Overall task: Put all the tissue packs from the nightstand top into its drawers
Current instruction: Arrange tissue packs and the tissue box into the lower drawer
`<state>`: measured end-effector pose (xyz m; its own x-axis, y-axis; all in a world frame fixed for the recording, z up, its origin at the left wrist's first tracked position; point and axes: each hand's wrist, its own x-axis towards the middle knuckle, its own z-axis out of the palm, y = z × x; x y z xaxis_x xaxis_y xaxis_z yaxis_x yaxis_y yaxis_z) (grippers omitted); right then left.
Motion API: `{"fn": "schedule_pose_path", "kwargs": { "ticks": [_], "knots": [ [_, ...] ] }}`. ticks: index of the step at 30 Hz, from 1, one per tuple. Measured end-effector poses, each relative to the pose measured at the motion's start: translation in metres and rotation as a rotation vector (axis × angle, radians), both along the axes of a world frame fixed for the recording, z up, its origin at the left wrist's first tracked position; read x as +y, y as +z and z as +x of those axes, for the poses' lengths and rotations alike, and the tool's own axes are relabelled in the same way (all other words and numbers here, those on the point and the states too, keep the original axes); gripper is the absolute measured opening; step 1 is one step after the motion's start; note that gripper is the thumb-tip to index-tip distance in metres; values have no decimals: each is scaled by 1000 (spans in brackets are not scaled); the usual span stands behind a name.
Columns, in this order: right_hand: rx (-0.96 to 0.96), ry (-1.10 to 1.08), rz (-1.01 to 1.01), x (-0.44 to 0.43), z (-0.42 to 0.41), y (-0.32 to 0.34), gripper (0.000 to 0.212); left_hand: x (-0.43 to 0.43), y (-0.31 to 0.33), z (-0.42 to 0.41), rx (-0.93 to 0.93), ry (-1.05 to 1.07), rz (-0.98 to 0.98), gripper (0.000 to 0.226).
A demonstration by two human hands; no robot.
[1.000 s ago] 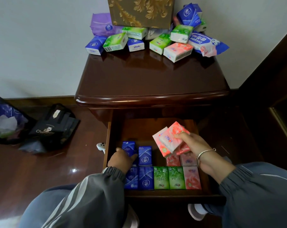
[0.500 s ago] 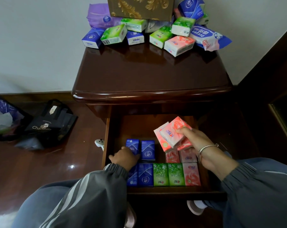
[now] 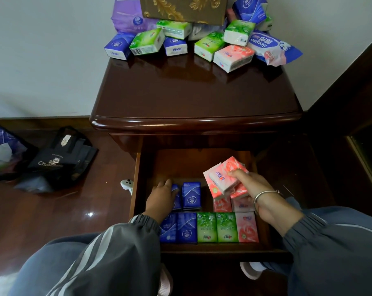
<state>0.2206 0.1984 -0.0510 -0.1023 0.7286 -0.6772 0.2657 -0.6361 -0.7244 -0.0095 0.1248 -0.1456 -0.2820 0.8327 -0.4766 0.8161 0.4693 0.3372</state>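
Right hand (image 3: 259, 194) grips pink packs (image 3: 223, 176) (three, perhaps) above open drawer (image 3: 180, 165).

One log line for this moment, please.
left hand: touches blue pack in drawer | right hand: holds pink packs over drawer | nightstand top: loose packs not yet stowed

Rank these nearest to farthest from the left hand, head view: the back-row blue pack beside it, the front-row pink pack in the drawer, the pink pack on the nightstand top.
1. Back-row blue pack, just right of the left hand.
2. Front-row pink pack, front right of the drawer.
3. Nightstand-top pink pack, far back, right of centre.
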Motion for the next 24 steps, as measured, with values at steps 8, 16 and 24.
{"fn": "schedule_pose_path", "kwargs": {
  "ticks": [8,16,24],
  "knots": [
    [1,1,2,0,-3,2,31,0,-4,-13,-130,68,121,30],
    [-13,-10,6,1,-2,0,35,12,-1,-13,-77,-124,37,39],
    [-32,-8,1,-1,-2,-2,33,14,-8,36,69,-439,141,69]
  ]
}}
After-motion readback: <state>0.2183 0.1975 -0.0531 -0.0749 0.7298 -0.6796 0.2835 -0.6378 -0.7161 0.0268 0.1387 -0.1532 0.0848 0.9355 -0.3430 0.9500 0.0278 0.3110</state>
